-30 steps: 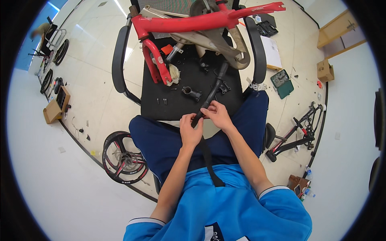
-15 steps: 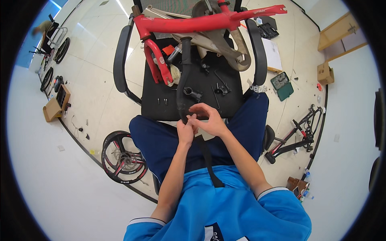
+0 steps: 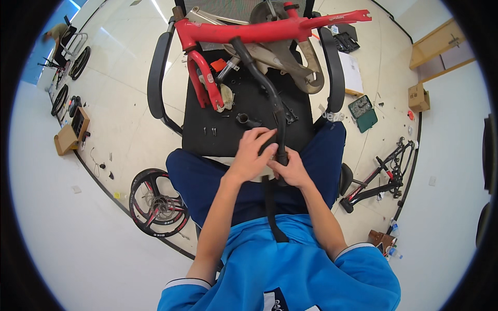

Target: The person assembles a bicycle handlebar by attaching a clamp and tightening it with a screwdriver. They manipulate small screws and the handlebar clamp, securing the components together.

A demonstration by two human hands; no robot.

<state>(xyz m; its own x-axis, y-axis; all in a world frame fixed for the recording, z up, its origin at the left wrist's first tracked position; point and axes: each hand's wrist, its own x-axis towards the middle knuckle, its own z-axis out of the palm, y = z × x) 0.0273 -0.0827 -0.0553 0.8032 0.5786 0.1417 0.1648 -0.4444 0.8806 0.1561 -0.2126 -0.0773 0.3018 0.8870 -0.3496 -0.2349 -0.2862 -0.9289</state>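
A black bent handlebar (image 3: pixel 266 85) slants from near the red frame down to my lap. Around its near end, my right hand (image 3: pixel 291 168) is closed. My left hand (image 3: pixel 252 157) has its fingers curled against the bar's left side, with the thumb toward the right hand. Between those fingers a dark patch shows, too hidden to name. Beyond the hands, a black ring clamp (image 3: pixel 245 119) lies on the black chair seat (image 3: pixel 202 142). Small screws (image 3: pixel 209 131) lie left of it. Other small black parts (image 3: pixel 290 115) are partly covered by the bar.
A red bicycle frame (image 3: pixel 228 32) with a fork lies across the chair over silver frame parts (image 3: pixel 301 72). Armrests (image 3: pixel 158 78) flank the seat. On the floor are a wheel (image 3: pixel 155 205), a black frame (image 3: pixel 381 179), a green case (image 3: pixel 365 116) and cardboard boxes (image 3: pixel 67 141).
The handlebar's near end has swung to the right. My right hand has moved onto that end; my left hand has left it and now sits at the bar's left side.
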